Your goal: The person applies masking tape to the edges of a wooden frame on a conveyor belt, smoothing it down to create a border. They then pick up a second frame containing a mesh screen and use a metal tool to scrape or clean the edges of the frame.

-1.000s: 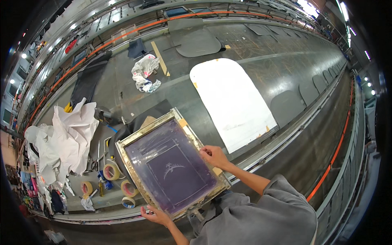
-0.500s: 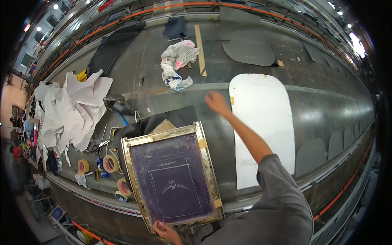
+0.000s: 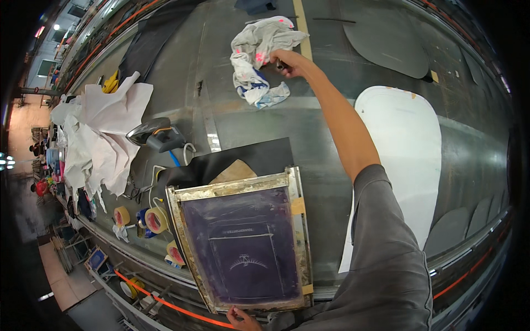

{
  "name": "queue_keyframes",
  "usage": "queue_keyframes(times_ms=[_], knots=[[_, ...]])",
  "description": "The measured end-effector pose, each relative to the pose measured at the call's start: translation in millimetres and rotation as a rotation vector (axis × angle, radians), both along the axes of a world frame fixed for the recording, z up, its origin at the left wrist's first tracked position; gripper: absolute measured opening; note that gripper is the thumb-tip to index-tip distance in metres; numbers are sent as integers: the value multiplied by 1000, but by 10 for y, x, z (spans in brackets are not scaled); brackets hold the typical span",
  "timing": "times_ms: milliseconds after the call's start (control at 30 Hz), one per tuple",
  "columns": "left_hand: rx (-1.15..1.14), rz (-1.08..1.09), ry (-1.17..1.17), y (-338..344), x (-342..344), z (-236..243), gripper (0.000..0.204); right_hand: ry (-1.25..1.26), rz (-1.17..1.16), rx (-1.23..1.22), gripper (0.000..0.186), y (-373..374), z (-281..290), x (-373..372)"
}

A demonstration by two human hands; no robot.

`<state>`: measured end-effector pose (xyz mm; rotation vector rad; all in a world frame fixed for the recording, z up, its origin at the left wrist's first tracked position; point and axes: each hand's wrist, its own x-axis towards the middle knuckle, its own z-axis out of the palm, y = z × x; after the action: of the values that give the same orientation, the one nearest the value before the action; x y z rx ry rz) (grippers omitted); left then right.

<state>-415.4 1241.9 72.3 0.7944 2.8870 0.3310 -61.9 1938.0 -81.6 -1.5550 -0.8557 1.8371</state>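
Observation:
A screen-printing frame point(image 3: 189, 254) with a purple mesh and a faint design lies near me. My left hand point(image 3: 243, 318) grips its lower edge, fingers curled at the rim. My right arm stretches across the bench, and my right hand point(image 3: 288, 63) is closed at the crumpled white rag point(image 3: 247, 41) with pink and blue stains, on a small dark item I cannot make out. Dark sheeting point(image 3: 226, 155) and a tan piece point(image 3: 234, 172) show beyond the frame. A rounded white board point(image 3: 403, 132) lies to the right, partly under my arm.
On the left are crumpled white paper point(image 3: 110, 143), tape rolls point(image 3: 155, 219), a black-and-grey appliance point(image 3: 157, 134) and cords. Grey cut pieces point(image 3: 386, 44) lie at the back right and along the near right edge. An orange rail point(image 3: 165, 303) runs below the bench.
My right hand has left the frame's right side and moved forward to the rag. My left hand stays at the frame's lower edge. The view has also shifted.

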Motion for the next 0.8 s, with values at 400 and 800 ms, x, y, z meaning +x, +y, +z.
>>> queue_keyframes(times_ms=[400, 800], knots=[[286, -150, -284, -93, -86, -40, 25, -1059, -407, 939, 24, -1770, 1888, 99], [614, -752, -641, 167, -300, -36, 19, -972, -701, 992, 20, -5927, 2460, -249]])
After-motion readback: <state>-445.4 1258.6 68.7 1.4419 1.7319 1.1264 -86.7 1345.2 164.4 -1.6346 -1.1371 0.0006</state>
